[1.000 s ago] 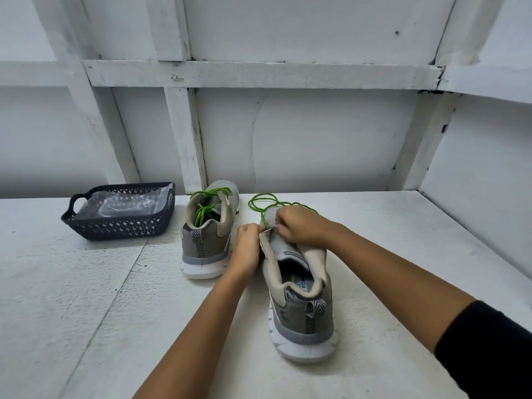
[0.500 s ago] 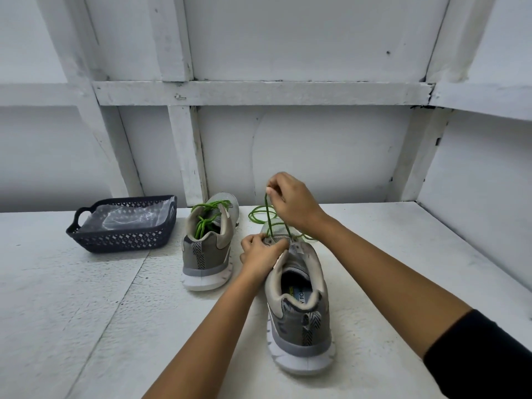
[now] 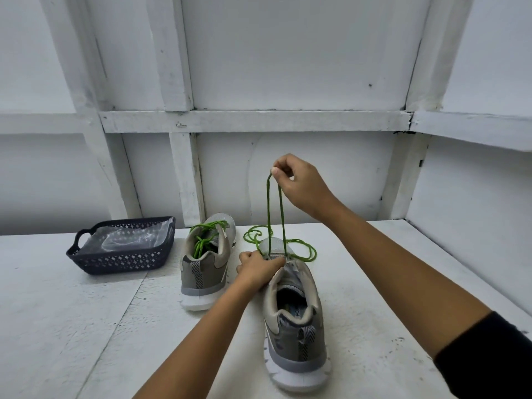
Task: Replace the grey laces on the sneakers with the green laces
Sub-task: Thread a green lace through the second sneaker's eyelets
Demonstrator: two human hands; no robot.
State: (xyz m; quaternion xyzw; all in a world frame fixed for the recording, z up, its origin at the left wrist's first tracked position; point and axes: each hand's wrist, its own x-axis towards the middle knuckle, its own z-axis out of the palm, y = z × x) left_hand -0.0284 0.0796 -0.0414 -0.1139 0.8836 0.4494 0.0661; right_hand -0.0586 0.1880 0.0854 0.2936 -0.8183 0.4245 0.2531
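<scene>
Green lace (image 3: 268,208) ran up in two taut strands from the near sneaker (image 3: 295,338) on the table (image 3: 86,326) — my right hand (image 3: 299,185) pinched its top, high above the shoe; my left hand (image 3: 259,269) gripped the near sneaker at its eyelets; far sneaker (image 3: 205,272) stood just beside, green-laced — basket (image 3: 121,262) further left.

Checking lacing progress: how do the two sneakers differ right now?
The far sneaker stands untouched, its bunched lace resting inside; the near sneaker is held by the left hand, its loose lace pinched high by the right hand. Both are grey with white soles and green laces.
</scene>
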